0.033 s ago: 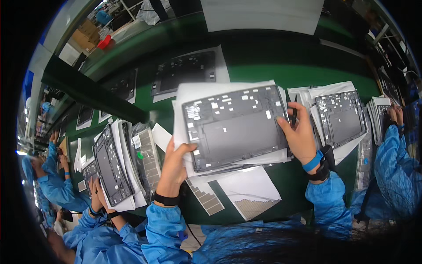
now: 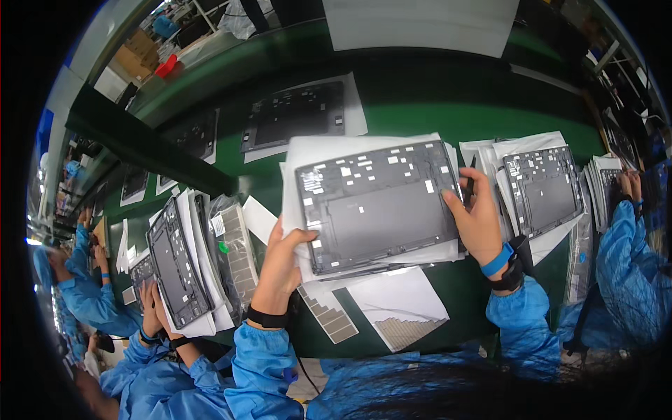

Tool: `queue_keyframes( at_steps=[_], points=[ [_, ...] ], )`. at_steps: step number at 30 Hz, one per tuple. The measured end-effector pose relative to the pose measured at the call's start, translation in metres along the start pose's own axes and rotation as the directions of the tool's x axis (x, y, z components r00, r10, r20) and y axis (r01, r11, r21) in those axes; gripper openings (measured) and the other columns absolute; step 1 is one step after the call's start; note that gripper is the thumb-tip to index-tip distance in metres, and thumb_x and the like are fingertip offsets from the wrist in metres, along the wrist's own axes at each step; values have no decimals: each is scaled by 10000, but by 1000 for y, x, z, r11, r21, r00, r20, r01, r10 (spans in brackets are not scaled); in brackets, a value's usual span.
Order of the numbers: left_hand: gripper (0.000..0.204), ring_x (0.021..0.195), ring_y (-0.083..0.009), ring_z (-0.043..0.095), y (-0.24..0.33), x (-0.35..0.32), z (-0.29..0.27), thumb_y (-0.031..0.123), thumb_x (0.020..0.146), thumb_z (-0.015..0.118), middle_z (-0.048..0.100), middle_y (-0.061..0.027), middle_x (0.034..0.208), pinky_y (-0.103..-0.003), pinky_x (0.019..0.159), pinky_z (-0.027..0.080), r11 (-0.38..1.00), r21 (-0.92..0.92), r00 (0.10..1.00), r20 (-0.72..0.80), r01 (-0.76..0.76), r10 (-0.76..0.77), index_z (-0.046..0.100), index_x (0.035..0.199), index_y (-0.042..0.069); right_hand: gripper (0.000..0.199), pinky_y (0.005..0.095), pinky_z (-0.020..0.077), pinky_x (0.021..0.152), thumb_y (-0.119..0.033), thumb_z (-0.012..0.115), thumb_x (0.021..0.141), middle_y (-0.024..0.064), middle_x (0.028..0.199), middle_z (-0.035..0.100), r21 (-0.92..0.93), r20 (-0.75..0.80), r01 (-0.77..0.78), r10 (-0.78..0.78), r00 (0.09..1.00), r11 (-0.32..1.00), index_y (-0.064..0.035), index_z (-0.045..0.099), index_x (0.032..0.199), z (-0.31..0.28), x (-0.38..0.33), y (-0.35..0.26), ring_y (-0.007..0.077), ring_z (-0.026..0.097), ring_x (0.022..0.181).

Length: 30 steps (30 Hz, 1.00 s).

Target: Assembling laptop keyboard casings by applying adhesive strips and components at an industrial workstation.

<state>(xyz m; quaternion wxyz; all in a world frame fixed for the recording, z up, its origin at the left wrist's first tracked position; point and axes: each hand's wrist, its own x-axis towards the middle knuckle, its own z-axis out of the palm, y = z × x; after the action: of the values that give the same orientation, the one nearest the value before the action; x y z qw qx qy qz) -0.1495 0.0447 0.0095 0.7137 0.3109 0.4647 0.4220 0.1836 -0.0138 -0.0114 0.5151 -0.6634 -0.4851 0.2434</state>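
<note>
A dark grey tablet housing (image 2: 378, 227) with many small white stickers lies tilted on a stack of white sheets (image 2: 288, 189) in front of me. My left hand (image 2: 281, 262) grips its lower left edge, thumb on the face and fingers underneath, partly hidden. At the right edge, my right hand (image 2: 479, 224) holds the housing with the thumb on its face. A slim dark pen-like tool (image 2: 471, 178) shows by the right index finger; its lower part is hidden. Below the housing, sheets of grey rectangular stickers (image 2: 327, 315) lie on the green bench.
Right of me sits another stickered housing (image 2: 546, 199) on sheets. Farther back is a housing (image 2: 294, 115) on white paper. A dark green post (image 2: 147, 140) slants across the left. Co-workers' hands (image 2: 150, 315) hold a housing (image 2: 178, 262) at left; another person's hands (image 2: 630, 185) work at right.
The housing and its sheets sit slightly lower and farther right in the picture. My hands keep their hold and shift only a little with it.
</note>
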Motion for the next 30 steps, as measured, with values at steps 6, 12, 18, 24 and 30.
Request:
queue_keyframes(
  at_steps=[6, 12, 18, 24, 30],
  points=[
    [557, 1263, -180, 583, -4, 3, 19, 25, 961, 609, 648, -85, 1348, -326, 1101, 443, 984, 175, 995, 95, -13, -3, 489, 1504, 1, 433, 368, 533, 802, -153, 729, 987, 161, 1125, 675, -251, -78, 16, -37, 996, 968, -26, 540, 1356, -6, -11, 1, 245, 659, 933],
    [782, 1551, -423, 295, -6, -34, 7, 179, 990, 707, 240, -323, 1667, -444, 1257, 269, 441, 805, 897, 238, -396, 372, 290, 1616, -38, 310, 343, 468, 1066, -46, 617, 1034, 182, 1219, 691, -290, -150, 193, -244, 958, 937, -2, 556, 1334, -8, -24, -22, 267, 668, 1169],
    [651, 1339, -346, 527, -41, -120, 9, 173, 850, 842, 544, -107, 1465, -452, 1102, 464, 274, 778, 824, 532, -566, 194, 581, 1437, 70, 235, 300, 563, 767, -16, 538, 1066, 118, 911, 707, 267, 324, -140, 48, 945, 953, 24, 591, 1291, -25, -123, -63, 170, 699, 818],
    [856, 1481, -364, 404, -87, -134, 27, 428, 820, 820, 441, -135, 1600, -598, 1200, 337, 96, 807, 811, 567, -582, 148, 514, 1514, 32, 221, 251, 548, 696, -39, 671, 1020, 63, 833, 659, 99, 513, -508, 393, 763, 856, 48, 655, 1223, -1, -146, -50, 116, 664, 784],
    [887, 1556, -391, 296, -98, -139, 30, 477, 874, 768, 352, -135, 1674, -684, 1226, 236, -25, 855, 853, 519, -518, 51, 442, 1547, 0, 224, 268, 603, 752, 8, 727, 970, 123, 994, 724, 85, 443, -298, 232, 866, 951, 56, 658, 1178, 7, -163, -40, 165, 734, 832]
  ],
)
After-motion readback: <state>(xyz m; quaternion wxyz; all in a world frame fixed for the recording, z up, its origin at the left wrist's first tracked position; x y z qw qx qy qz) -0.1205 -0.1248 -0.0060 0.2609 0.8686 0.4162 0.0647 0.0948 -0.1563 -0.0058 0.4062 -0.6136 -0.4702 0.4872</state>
